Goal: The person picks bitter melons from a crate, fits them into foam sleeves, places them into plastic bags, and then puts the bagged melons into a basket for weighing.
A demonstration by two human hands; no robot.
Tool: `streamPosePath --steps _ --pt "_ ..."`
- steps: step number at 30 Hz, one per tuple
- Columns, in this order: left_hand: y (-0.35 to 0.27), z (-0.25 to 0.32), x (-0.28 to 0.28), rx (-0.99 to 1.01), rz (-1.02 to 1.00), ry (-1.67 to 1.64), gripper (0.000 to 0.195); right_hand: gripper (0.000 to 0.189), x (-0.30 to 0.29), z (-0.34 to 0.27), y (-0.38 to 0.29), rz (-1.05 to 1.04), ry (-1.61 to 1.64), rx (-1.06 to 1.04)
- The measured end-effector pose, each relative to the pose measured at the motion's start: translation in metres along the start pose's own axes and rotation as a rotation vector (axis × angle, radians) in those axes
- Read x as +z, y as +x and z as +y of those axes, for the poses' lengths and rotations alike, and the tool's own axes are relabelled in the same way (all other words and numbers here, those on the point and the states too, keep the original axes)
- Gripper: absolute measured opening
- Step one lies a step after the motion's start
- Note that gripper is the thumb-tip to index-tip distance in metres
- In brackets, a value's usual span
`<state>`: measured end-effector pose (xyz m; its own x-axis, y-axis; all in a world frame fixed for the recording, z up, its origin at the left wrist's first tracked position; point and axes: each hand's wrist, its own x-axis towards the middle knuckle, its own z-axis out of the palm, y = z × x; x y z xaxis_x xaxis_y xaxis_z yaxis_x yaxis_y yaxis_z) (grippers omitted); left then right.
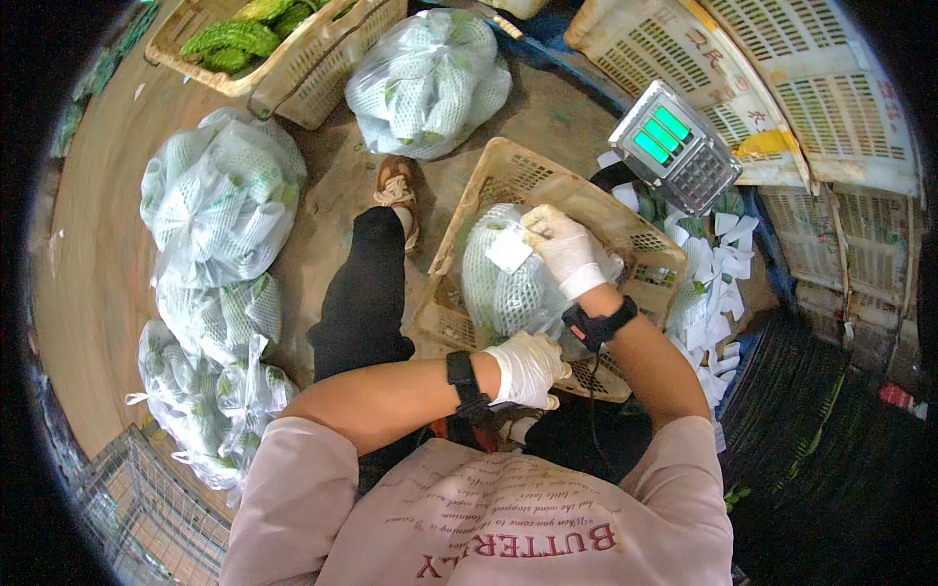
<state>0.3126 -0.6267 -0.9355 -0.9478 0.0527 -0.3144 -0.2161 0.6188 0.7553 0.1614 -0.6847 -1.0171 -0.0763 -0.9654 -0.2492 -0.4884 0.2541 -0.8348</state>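
Observation:
A yellowish plastic crate (456,220) stands before me, with a clear plastic bag (506,300) of produce in white foam net sleeves inside it. Over the bag, my right hand (560,245), in a whitish glove, pinches a small white paper slip (509,250). The slip lies against or just above the plastic; I cannot tell which. My left hand (526,372), gloved too, is at the near side of the bag with its fingers curled. Whether plastic is caught in those fingers is hidden.
Filled bags stand on the floor to the left (220,198) and ahead (429,84). A crate of bitter melons (293,88) is at upper left. A digital scale display (674,146) rises at right above scattered white slips (707,293). Stacked crates (828,95) line the right side.

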Motion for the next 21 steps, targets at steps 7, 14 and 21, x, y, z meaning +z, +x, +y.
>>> streamPosePath --steps 7,14,21 --pt "-0.007 0.003 0.006 0.036 -0.079 -0.033 0.047 0.028 0.004 -0.013 -0.006 0.062 -0.729 -0.310" --pt "0.002 0.006 0.016 0.001 -0.186 0.022 0.046 0.068 0.023 -0.033 -0.017 -0.176 -0.868 -0.021" --pt "-0.001 0.010 0.004 0.020 -0.198 0.029 0.041 0.078 -0.044 -0.029 -0.036 -0.095 -0.520 -0.291"
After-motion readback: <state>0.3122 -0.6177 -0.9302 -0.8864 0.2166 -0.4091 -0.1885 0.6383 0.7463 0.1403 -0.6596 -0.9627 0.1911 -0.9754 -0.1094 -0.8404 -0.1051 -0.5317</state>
